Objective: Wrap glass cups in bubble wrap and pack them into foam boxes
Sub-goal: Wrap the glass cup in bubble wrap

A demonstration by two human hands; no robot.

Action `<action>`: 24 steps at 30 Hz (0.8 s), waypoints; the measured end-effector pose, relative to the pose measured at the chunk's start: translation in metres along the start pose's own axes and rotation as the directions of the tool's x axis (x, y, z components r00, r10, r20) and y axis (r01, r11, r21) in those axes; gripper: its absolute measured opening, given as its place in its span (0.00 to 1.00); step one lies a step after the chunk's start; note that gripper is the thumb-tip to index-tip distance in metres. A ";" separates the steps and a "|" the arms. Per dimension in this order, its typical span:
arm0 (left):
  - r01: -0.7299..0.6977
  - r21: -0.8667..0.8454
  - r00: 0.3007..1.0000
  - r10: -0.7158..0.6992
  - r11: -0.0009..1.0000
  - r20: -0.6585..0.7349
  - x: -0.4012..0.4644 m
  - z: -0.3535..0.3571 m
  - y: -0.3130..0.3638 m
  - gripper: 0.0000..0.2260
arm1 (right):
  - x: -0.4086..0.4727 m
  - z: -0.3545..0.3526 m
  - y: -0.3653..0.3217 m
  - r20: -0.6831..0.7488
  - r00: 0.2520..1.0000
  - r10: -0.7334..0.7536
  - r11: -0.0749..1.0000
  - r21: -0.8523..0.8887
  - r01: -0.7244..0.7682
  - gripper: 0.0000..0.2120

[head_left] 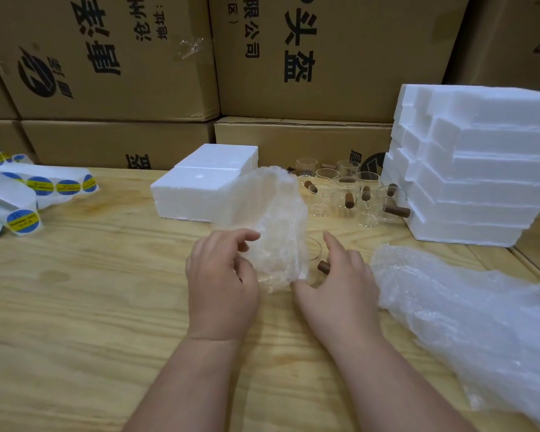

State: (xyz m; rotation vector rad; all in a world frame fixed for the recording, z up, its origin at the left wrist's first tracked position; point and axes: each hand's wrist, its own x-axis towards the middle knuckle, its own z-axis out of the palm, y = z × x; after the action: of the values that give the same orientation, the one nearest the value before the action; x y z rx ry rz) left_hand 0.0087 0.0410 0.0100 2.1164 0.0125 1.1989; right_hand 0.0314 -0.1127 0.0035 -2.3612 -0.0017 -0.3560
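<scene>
- Between the two hands, a glass cup [313, 260] with a brown wooden handle sits on the wooden table [85, 307], half covered by a sheet of bubble wrap [275, 226].
- The left hand [220, 282] pinches the sheet's near edge with curled fingers.
- The right hand [337, 279] rests on the cup, fingers straight and relaxed, thumb touching the wrap.
- Beyond the grip lies a closed foam box [200, 188]; beyond and right stand more glass cups [353, 194] beside stacked foam boxes [474, 169].
- Right of the right hand lies loose bubble wrap [468, 313].
</scene>
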 end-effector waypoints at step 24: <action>0.295 -0.052 0.919 -0.268 0.954 0.289 -0.006 0.008 -0.009 0.09 | -0.003 -0.004 -0.008 -0.414 0.910 -0.019 0.776 0.568 0.275 0.08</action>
State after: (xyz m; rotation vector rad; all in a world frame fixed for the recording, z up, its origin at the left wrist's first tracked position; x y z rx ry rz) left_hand 0.0140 0.0413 -0.0017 2.0967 0.1275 0.7132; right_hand 0.0264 -0.1096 0.0111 -1.6054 -0.1067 -0.7741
